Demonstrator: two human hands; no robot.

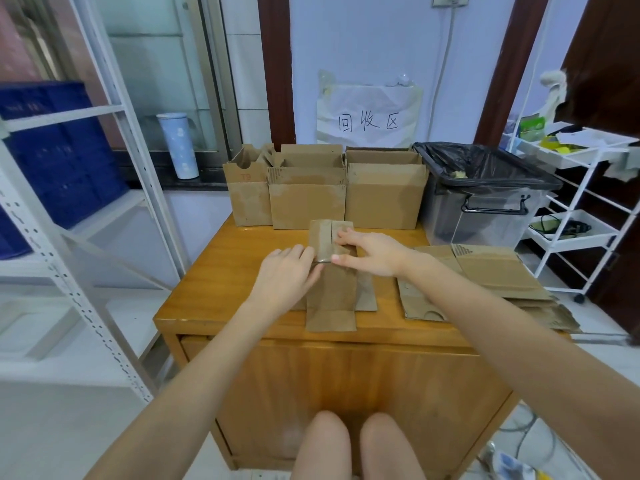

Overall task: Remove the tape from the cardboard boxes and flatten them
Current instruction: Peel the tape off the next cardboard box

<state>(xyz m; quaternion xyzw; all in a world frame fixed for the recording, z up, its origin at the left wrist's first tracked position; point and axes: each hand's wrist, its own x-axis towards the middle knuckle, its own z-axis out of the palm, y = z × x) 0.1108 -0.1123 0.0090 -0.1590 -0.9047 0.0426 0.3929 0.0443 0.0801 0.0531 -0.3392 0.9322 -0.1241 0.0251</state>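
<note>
Crowding table [221, 271], upright boxes [306, 202], lined bin [485, 202]

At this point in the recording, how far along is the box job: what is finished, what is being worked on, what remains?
Done: a stack of flattened boxes lies on the right of the wooden table. In hand: a small box lies collapsed at the centre, left hand gripping its left edge and right hand with fingers at its far flaps. Left: three boxes stand upright along the back edge. Whether tape remains on them cannot be told.
</note>
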